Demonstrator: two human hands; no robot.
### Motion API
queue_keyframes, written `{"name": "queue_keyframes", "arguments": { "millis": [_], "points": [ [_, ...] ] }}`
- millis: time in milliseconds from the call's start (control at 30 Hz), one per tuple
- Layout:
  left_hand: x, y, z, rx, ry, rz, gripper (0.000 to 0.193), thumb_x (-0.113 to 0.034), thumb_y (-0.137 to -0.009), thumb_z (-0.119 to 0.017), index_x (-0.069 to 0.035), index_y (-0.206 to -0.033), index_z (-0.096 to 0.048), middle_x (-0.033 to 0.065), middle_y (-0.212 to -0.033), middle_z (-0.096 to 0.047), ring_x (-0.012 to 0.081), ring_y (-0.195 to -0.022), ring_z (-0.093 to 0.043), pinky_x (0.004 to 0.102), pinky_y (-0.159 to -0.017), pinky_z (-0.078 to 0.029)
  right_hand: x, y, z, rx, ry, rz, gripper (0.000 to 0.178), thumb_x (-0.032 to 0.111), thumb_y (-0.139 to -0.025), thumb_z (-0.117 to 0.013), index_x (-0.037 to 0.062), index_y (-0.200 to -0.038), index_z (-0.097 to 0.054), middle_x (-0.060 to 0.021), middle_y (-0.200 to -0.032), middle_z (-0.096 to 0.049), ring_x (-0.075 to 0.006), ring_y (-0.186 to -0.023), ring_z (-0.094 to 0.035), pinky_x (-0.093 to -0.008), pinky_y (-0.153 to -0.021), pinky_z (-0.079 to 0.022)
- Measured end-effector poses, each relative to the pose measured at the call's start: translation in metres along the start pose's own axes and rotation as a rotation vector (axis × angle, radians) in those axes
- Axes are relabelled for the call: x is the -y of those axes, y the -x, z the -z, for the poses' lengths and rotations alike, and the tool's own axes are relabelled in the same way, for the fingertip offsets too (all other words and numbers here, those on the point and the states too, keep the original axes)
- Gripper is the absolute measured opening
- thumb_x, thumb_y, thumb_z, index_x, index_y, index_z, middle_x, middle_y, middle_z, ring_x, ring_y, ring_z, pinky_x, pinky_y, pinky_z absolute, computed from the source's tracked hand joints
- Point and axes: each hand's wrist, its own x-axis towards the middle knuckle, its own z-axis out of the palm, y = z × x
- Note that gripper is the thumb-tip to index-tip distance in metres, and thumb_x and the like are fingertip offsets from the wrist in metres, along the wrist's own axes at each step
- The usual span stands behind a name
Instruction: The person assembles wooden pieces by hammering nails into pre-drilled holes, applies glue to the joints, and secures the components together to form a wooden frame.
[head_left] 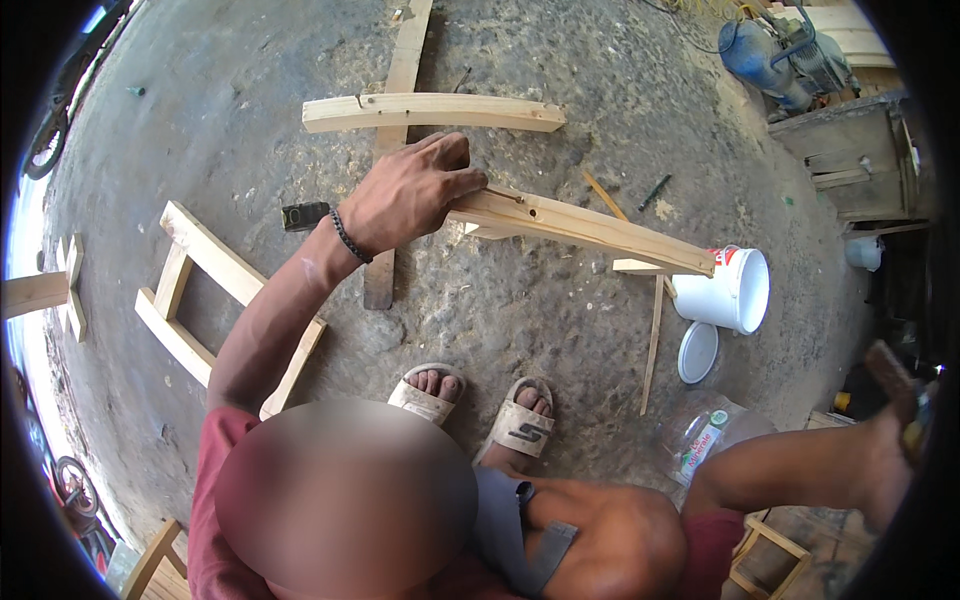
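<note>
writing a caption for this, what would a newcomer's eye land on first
Probably the left hand, upper middle, its fingers holding what looks like a nail at a pale wooden beam. Next, the white bucket at right, then the blue tank at upper right.

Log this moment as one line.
left hand: holding nail at wooden piece | right hand: right edge, gripping tool, type unclear | white lid: on floor

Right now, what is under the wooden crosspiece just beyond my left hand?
A long flat board passes under the wooden crosspiece, showing on both sides. The part directly beneath is covered; your left hand hides another stretch of board.
</note>
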Motion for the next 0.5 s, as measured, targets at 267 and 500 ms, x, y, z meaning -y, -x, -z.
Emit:
{"name": "queue_keyframes", "arguments": {
  "millis": [267, 500],
  "points": [
    [0.002, 0.019, -0.008, -0.053, -0.008, -0.013, 0.025, -0.006, -0.077, -0.071, -0.01, -0.102, -0.071, 0.0066, -0.09, -0.054, 0.0251, -0.087, -0.058, 0.0386, -0.073, -0.052, -0.157, 0.163, -0.022, 0.114, 0.734, -0.935, 0.021, 0.02, -0.102, -0.053, -0.0004, -0.098, -0.058, -0.0037, -0.064, -0.055, -0.015, -0.055, -0.051, -0.0357, -0.052, -0.042],
    [0.0, 0.009, -0.005, -0.083, -0.013, -0.06, 0.024, -0.007, -0.078, -0.072, -0.009, -0.102, -0.068, 0.0069, -0.092, -0.055, 0.0261, -0.087, -0.06, 0.039, -0.074, -0.051, -0.143, 0.162, -0.015, -0.015, 0.721, -0.921, 0.025, 0.022, -0.104, -0.052, 0.0001, -0.097, -0.061, 0.0008, -0.065, -0.052, -0.0075, -0.058, -0.047, -0.0278, -0.053, -0.039]
  ]
}}
